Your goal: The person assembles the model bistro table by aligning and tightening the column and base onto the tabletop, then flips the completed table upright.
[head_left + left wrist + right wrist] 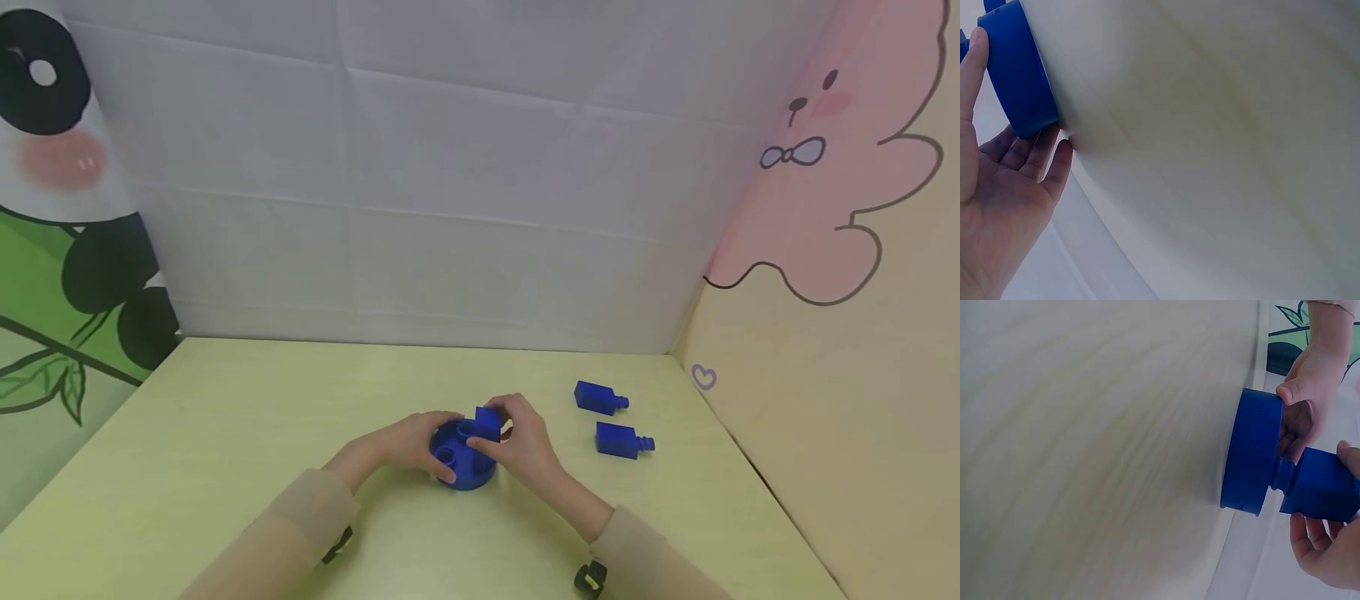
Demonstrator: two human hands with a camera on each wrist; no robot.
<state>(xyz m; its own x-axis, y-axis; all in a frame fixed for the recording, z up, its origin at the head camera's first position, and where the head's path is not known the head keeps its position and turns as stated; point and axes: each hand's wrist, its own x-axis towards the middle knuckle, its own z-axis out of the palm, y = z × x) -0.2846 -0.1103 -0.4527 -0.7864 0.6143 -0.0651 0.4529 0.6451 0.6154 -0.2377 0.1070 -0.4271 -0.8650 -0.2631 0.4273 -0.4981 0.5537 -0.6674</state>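
A round blue base (465, 478) with raised round sockets lies on the table. My left hand (411, 440) grips its left side; in the left wrist view the thumb and fingers of the hand (1007, 203) span the base (1019, 72). Thumb and fingers of my right hand (528, 446) pinch a square blue block (487, 422) above the base's right part. In the right wrist view, the neck of that block (1321, 485) points at the base (1252, 453) and meets a socket; how deep it sits is hidden.
Two more blue blocks with ridged necks, a farther one (597, 397) and a nearer one (618, 440), lie on their sides at the table's right. A pale wall (465, 250) rises behind the table (247, 442), and a printed panel (810, 400) borders its right side.
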